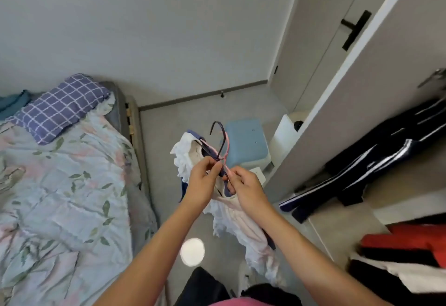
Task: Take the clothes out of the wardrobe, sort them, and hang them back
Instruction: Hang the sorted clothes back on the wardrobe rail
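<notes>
While both hands meet in front of the chest, they hold two hangers with a garment hung on them, above the grey floor (164,136) between the bed (60,197) and the open wardrobe (362,136). The left hand (201,185) pinches the hanger necks, its grip narrow, thumb and fingers curled around the wire. The right hand (247,189) pinches the same bundle just below, fingers curled tight on it. One hanger is dark (218,127), its hook curving up and left; the other is pink (226,147), its hook lying just beside the dark one. The garment (231,216) is pale, white to faint pink, with frilled white ruffles at the edges and a bit of navy blue showing at the neck; it droops from the hangers down past the right forearm. Behind the hooks stands a light blue stool (246,141). Inside the wardrobe, a navy garment with white stripes (362,163) lies across a shelf, and red (405,238), black and white clothes are stacked lower right. A checked purple pillow (60,107) rests on the floral bedspread.
</notes>
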A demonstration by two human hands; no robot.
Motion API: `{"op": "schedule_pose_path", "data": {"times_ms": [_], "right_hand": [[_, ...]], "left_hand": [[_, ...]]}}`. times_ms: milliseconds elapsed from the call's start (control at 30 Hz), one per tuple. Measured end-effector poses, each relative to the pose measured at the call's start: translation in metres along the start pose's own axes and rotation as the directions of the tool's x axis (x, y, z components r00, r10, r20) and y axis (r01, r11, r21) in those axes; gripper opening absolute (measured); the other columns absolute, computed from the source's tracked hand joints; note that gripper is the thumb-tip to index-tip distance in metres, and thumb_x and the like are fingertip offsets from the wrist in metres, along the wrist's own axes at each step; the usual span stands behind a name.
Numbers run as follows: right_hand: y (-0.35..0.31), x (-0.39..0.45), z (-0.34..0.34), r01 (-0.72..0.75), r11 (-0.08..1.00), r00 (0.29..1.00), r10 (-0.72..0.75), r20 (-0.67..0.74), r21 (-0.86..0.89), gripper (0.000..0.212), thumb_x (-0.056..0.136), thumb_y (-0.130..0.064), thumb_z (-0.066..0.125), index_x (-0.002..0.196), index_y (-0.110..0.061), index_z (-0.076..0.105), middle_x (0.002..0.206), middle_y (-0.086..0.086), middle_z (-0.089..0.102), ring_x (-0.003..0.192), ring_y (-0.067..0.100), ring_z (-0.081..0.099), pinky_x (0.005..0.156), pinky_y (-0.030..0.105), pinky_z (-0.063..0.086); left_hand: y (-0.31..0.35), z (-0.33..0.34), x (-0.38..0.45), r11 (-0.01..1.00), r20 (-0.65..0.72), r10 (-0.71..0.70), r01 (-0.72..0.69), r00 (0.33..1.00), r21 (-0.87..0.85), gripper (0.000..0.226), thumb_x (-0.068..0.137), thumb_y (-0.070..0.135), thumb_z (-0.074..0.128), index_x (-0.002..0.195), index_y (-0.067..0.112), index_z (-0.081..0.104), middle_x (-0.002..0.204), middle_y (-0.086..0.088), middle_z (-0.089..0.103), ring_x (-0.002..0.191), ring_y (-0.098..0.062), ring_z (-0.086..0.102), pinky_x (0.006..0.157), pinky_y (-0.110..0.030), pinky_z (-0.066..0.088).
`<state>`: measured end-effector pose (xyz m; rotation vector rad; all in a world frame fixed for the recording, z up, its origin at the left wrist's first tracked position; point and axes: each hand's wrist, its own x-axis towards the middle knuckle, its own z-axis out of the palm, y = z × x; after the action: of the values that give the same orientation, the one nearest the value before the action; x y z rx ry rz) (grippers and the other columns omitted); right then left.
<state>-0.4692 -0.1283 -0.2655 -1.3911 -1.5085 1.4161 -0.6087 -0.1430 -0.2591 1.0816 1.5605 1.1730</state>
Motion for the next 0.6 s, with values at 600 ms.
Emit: {"op": "schedule_pose_path", "data": {"times_ms": [600], "right_hand": [[0.042,-0.16,-0.099,-0.13,0.985,0.711,0.171,-0.682,0.112,0.028,0.106,-0.008,0.048,0.08,-0.011,0.06,0.06,-0.011,0.046,0.059,0.008,0.042,0.057,0.018,0.036]], "left_hand": [[0.005,0.117,-0.065,0.999,0.608,-0.046,0.025,0.792,0.043,0.027,0.111,0.012,0.044,0.084,0.01,0.043,0.056,-0.005,0.061,0.05,-0.014,0.054,0.053,-0.025,0.047]]}}
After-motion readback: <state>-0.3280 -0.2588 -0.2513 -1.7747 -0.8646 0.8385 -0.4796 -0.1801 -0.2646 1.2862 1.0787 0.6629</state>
